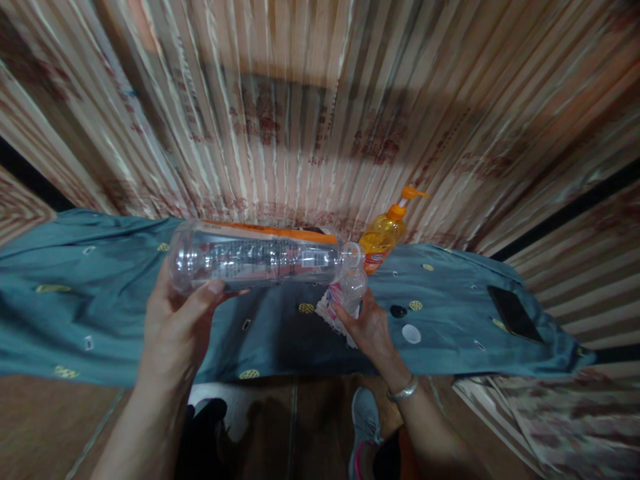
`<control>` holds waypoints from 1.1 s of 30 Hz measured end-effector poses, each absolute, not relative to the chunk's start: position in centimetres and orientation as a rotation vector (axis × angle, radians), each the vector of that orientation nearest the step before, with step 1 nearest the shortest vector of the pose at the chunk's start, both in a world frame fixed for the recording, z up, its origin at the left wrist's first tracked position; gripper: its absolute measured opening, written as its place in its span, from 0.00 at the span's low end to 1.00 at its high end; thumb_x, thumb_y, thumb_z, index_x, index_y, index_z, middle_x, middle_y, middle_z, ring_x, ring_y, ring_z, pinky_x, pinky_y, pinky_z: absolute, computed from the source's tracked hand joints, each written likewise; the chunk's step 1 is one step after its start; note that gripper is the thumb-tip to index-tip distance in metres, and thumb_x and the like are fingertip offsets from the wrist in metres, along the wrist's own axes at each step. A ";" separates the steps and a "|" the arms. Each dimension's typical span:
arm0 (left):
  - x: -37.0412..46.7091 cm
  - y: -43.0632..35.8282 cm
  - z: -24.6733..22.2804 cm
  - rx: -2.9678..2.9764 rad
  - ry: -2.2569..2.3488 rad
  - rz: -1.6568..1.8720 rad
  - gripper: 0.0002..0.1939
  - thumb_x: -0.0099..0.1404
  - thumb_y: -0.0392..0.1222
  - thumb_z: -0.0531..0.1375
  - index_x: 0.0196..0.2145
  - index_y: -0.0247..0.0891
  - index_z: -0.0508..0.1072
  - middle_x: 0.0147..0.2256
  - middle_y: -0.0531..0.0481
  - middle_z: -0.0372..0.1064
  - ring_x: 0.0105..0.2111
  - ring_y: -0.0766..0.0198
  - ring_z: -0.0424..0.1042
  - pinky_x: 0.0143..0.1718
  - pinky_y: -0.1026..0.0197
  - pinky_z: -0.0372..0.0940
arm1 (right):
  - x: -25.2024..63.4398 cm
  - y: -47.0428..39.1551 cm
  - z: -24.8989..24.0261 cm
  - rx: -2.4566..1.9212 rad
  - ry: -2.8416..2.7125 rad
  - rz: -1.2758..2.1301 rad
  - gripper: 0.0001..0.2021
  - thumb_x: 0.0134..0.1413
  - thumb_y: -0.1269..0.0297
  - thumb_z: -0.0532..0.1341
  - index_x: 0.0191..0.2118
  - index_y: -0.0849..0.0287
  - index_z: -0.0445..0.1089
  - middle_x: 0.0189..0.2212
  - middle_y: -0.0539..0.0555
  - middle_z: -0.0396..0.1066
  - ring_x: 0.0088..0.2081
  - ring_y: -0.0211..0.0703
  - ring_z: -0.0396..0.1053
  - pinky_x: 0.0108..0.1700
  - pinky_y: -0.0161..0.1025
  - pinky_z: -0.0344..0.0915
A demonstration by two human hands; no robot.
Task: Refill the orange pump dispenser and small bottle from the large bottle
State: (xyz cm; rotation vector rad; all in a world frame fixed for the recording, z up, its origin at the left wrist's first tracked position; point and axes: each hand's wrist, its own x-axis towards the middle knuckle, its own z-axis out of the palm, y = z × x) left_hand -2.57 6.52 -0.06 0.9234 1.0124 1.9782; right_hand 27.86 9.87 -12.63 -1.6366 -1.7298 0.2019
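My left hand [183, 313] is wrapped round the base end of a large clear plastic bottle [260, 257], which lies on its side in the air with an orange-edged label along it. Its neck points right. Just under that neck, my right hand [367, 327] grips a smaller clear plastic bottle [354, 283] with pink markings. The two bottles overlap at the mouth; whether they touch I cannot tell. A white fringed cloth [325, 312] shows beneath the small bottle. Close to the right hand lie a white cap [411, 333] and a small black cap [399, 311].
Behind the small bottle stands an orange pump bottle [383, 240] of yellow liquid. A dark phone [515, 313] lies at the right of the teal cloth-covered surface [115, 300]. A pleated patterned curtain [300, 133] hangs behind. Shoes [367, 413] show on the tiled floor.
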 end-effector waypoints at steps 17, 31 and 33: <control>-2.5 6.4 0.2 0.926 1.046 1.995 0.30 0.49 0.44 0.84 0.51 0.49 0.89 0.54 0.45 0.87 0.44 0.56 0.82 0.37 0.63 0.81 | 27.8 10.1 -13.2 -1.616 -1.730 0.126 0.38 0.66 0.31 0.69 0.62 0.63 0.77 0.44 0.70 0.89 0.45 0.70 0.89 0.46 0.59 0.86; -2.2 6.4 0.5 0.925 1.019 1.981 0.31 0.46 0.44 0.86 0.50 0.54 0.89 0.55 0.48 0.87 0.50 0.54 0.82 0.55 0.54 0.80 | 27.8 10.0 -12.9 -1.645 -1.737 0.167 0.36 0.65 0.36 0.72 0.63 0.63 0.76 0.47 0.71 0.89 0.47 0.70 0.89 0.49 0.59 0.86; -2.3 6.4 0.6 0.934 1.025 1.969 0.31 0.46 0.44 0.86 0.50 0.53 0.89 0.55 0.48 0.87 0.51 0.54 0.82 0.57 0.54 0.79 | 27.9 10.0 -12.8 -1.640 -1.746 0.173 0.35 0.65 0.37 0.73 0.62 0.63 0.76 0.47 0.72 0.89 0.47 0.70 0.89 0.49 0.59 0.86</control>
